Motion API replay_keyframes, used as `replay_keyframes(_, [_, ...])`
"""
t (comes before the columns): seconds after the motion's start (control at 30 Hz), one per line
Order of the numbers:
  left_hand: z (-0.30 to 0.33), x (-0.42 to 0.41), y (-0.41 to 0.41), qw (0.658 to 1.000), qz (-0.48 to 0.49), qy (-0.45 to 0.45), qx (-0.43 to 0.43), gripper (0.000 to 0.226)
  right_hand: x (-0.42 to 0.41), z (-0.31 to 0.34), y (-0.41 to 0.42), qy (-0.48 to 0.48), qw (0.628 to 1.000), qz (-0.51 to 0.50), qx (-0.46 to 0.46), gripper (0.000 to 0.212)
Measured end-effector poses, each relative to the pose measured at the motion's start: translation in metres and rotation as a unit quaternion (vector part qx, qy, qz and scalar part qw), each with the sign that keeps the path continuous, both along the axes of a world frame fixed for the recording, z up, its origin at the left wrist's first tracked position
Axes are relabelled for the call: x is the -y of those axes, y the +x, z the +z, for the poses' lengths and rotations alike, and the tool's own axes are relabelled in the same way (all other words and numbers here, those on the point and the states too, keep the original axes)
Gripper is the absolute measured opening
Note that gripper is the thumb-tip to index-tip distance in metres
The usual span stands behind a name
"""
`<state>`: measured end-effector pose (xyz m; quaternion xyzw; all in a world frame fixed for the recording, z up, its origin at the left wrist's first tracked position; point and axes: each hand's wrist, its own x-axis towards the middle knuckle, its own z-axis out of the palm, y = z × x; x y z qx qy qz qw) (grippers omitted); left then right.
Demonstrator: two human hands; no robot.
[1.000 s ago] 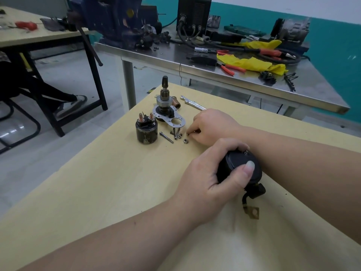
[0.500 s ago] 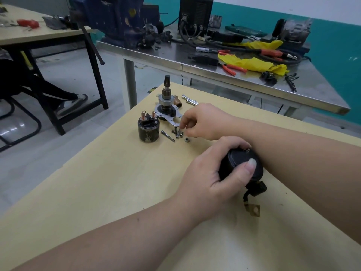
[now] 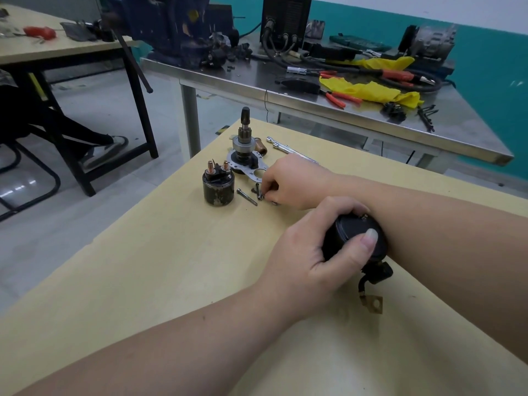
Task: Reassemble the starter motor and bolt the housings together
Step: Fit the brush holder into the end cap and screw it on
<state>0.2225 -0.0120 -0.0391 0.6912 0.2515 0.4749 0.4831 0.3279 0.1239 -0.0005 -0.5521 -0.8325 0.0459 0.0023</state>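
Observation:
My left hand point(image 3: 303, 258) grips the black starter motor housing point(image 3: 353, 234) on the wooden table point(image 3: 177, 275); its cable with a brass terminal lug point(image 3: 375, 304) hangs below. My right hand point(image 3: 294, 184) reaches across with curled fingers and pinches a small bolt point(image 3: 259, 194) among loose screws. To their left lie a longer bolt point(image 3: 247, 197) and the upright black solenoid point(image 3: 218, 187). Behind stands the drive shaft point(image 3: 244, 138) on its metal plate point(image 3: 258, 171).
Long through bolts point(image 3: 285, 147) and a brass bushing point(image 3: 260, 150) lie near the table's far edge. Beyond is a steel bench point(image 3: 371, 115) with a blue vise point(image 3: 171, 27), yellow cloth point(image 3: 368, 90) and pliers point(image 3: 340, 98). A person's shoe point(image 3: 105, 151) is at left.
My right hand lifted from the nut, moved left and came down on the small bolts beside the plate. My left hand kept hold of the housing.

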Motion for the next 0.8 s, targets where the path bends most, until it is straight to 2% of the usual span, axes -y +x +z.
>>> replay_keyframes(0.07, [0.0,0.0,0.0,1.0,0.0,0.009,-0.001,0.03,0.004,0.007,0.002,0.012,0.999,-0.016,-0.044,0.018])
replay_keyframes(0.2, [0.001,0.0,-0.001,1.0,-0.009,0.01,0.001,0.027,0.03,0.041,0.028,0.056,0.97,-0.103,-0.213,0.006])
replay_keyframes(0.27, [0.001,0.002,0.0,1.0,-0.03,-0.002,-0.001,0.027,0.062,0.056,0.051,0.052,0.931,-0.147,-0.331,0.004])
replay_keyframes(0.33, [0.001,0.009,0.005,0.999,-0.047,0.004,-0.001,0.027,0.105,0.064,0.077,0.041,0.873,-0.174,-0.453,0.004])
replay_keyframes(0.4, [0.002,0.018,0.014,0.998,-0.061,0.021,-0.012,0.026,0.155,0.06,0.104,0.042,0.83,-0.196,-0.521,0.006])
replay_keyframes(0.47, [0.003,0.027,0.027,0.996,-0.081,0.023,-0.027,0.027,0.203,0.046,0.127,0.057,0.817,-0.225,-0.527,0.014])
replay_keyframes(0.6, [0.004,0.045,0.06,0.995,-0.093,-0.002,-0.017,0.029,0.271,0.006,0.16,0.077,0.841,-0.311,-0.437,0.033])
replay_keyframes(0.7, [0.006,0.057,0.086,0.995,-0.096,0.0,-0.025,0.033,0.287,-0.02,0.178,0.088,0.847,-0.36,-0.38,0.045])
replay_keyframes(0.8, [0.009,0.061,0.104,0.996,-0.091,0.003,-0.022,0.039,0.286,-0.033,0.186,0.082,0.872,-0.372,-0.307,0.044])
